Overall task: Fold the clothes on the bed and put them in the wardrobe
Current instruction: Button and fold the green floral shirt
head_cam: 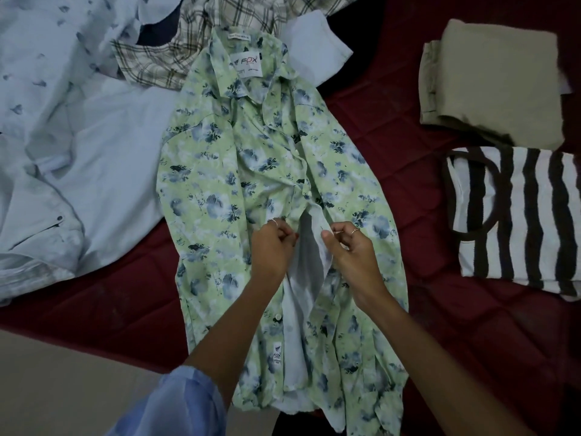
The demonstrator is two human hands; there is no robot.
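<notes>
Both hands at the shirt's placket, frame centre
Left hand (273, 247) and right hand (349, 250), fingers curled, each pinch an opposite front edge of the green floral shirt (217, 190).

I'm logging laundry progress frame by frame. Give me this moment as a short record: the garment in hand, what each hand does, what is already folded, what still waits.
garment in work: green floral shirt, lying flat, front open at the middle
left hand: pinches the left front edge
right hand: pinches the right front edge
folded: beige trousers and striped top, apart on the right
waiting: pale blue shirts and plaid shirt, unfolded, upper left
surface: dark red bedcover
</notes>
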